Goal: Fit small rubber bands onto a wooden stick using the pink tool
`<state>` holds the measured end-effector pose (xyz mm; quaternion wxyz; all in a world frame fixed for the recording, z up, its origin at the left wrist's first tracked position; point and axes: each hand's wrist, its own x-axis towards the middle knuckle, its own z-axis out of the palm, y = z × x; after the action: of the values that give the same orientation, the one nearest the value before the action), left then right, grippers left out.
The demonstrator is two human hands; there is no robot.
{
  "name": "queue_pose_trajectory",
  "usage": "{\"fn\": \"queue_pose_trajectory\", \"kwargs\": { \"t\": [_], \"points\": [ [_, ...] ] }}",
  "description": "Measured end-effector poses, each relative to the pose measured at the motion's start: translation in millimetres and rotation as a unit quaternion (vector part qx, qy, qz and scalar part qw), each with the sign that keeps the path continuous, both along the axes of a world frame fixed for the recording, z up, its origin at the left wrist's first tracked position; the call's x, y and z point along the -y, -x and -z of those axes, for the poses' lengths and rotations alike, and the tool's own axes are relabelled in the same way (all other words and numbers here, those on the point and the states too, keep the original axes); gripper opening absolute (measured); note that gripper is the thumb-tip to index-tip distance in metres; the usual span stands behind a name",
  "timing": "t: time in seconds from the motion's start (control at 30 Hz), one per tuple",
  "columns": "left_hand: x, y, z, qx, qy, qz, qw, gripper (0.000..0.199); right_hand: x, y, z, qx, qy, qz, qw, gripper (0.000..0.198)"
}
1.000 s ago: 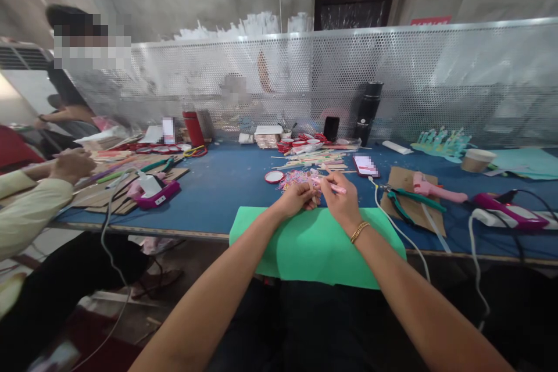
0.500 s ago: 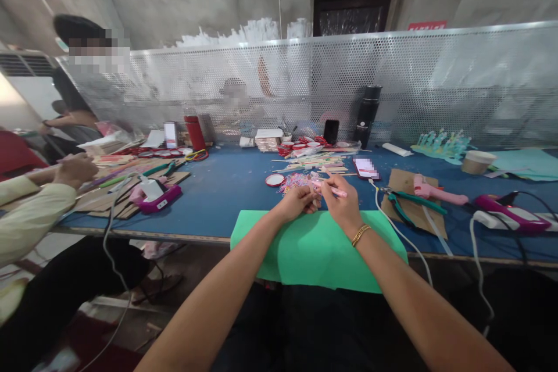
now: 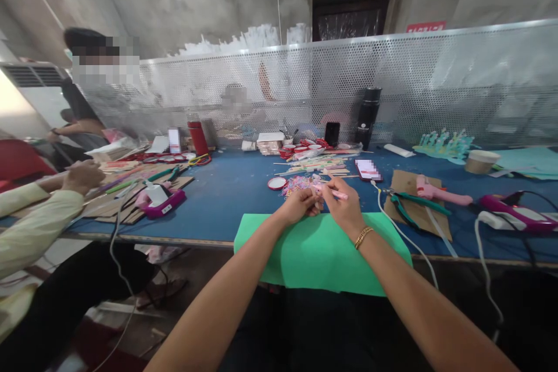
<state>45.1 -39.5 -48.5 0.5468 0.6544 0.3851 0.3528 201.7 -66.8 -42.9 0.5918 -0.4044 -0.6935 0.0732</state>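
Note:
My right hand (image 3: 347,208) is closed around a pink pen-like tool (image 3: 338,194), which points left toward my other hand. My left hand (image 3: 300,207) is closed in a pinch at the tool's left end; whatever small piece lies between its fingers is too hidden to name. Both hands are above the far edge of a green sheet (image 3: 322,256) that hangs over the table's front. Just beyond them lies a pile of thin multicoloured pieces (image 3: 293,185), with a round red-rimmed white lid (image 3: 277,183) to its left.
Thin sticks (image 3: 314,164) lie behind the pile, near a phone (image 3: 368,170). On the right, green-handled pliers (image 3: 403,212) and a pink glue gun (image 3: 442,190) rest on cardboard; a white cable (image 3: 407,238) runs off the front edge. At left, a co-worker's hands (image 3: 82,177) work over cardboard.
The whole view has shifted slightly, so things appear a little further right and lower. Both hands keep nearly the same pose, with the pink tool still in my right hand.

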Motion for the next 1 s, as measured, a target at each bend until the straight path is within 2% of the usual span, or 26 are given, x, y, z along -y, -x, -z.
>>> {"fn": "queue_pose_trajectory", "kwargs": {
  "t": [0.13,0.3,0.47,0.63,0.8,1.0],
  "points": [
    [-1.3,0.8,1.3,-0.004,-0.004,0.001,1.0,0.053,-0.3,-0.5,0.1,-0.011,-0.002,0.022,1.0,0.018],
    [-1.7,1.7,2.0,-0.005,-0.002,0.0,1.0,0.051,-0.2,-0.2,0.8,0.006,0.001,-0.003,1.0,0.02],
    [-1.7,1.6,2.0,-0.011,-0.001,-0.005,1.0,0.05,-0.6,-0.4,1.9,-0.007,-0.004,0.033,0.999,0.019],
    [-1.0,1.6,1.5,-0.002,-0.006,0.004,1.0,0.052,-1.8,0.2,2.4,0.013,-0.006,0.003,1.0,0.019],
    [-0.3,1.2,0.7,-0.009,0.001,-0.003,1.0,0.047,-0.3,-0.8,1.0,0.001,-0.007,0.042,0.999,0.019],
    [-0.2,0.9,0.3,-0.001,-0.001,0.004,1.0,0.048,0.3,0.2,0.5,0.013,-0.006,0.003,1.0,0.019]
  ]
}}
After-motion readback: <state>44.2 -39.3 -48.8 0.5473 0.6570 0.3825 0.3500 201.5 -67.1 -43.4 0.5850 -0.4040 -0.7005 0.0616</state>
